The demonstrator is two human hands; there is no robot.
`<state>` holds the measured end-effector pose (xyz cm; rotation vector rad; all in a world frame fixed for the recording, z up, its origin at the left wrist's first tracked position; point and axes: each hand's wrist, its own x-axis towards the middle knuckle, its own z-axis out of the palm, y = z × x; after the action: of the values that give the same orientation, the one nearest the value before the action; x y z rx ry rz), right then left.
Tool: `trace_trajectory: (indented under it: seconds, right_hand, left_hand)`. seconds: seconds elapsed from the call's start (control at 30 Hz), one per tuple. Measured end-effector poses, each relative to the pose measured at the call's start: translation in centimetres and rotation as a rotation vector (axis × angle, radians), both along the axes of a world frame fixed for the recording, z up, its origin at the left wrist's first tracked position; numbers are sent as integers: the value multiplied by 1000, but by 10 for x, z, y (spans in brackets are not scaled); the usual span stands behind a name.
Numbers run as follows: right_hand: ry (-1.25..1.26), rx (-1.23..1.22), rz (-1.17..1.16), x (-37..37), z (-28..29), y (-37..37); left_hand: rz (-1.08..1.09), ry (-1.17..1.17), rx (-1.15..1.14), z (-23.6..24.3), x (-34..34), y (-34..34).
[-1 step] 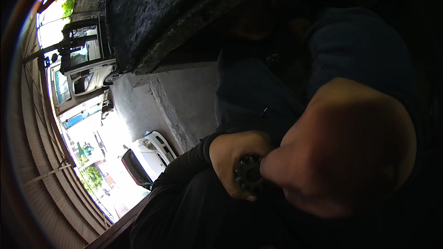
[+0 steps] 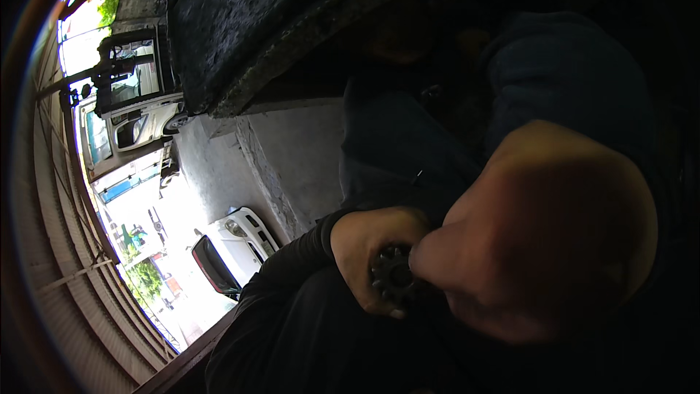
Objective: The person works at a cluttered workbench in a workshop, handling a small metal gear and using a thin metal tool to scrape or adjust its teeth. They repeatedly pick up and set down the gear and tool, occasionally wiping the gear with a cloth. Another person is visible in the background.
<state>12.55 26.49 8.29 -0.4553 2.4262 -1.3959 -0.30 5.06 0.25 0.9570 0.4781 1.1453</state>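
A small dark gear (image 2: 398, 275) with blunt teeth around its rim and a round center sits in my left hand (image 2: 364, 252), whose fingers curl around it. The black sleeve of that arm comes in from the lower left. Large and blurred, close to the camera, my right hand (image 2: 539, 248) is closed, its thumb or fingertip reaching the gear's right edge. Whatever lies inside the right hand is hidden. Blue cloth (image 2: 569, 80) is above the right hand, and more of it (image 2: 401, 138) lies above the left.
A dark, worn metal body edge (image 2: 248, 66) arches overhead. Concrete floor (image 2: 299, 153) lies beyond my hands. Off to the left are a white car (image 2: 237, 248), a pale van (image 2: 138, 124) and a corrugated wall or roof (image 2: 65, 277). The right side is very dark.
The tip of the right hand's thumb or finger has shifted very slightly up and left along the gear's edge. The left hand and the gear look still.
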Motion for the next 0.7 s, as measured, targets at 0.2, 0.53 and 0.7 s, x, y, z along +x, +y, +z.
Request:
trace_trajectory:
  seconds: [0.2, 0.53, 0.7]
  right_hand:
    - [-29, -6, 3, -1, 1, 0]
    - [-109, 6, 147, -26, 30, 12]
    - [154, 9, -18, -6, 13, 1]
  left_hand:
    - [-20, 40, 32, 2, -7, 5]
    - [-48, 76, -1, 13, -9, 11]
    - [31, 9, 47, 5, -3, 5]
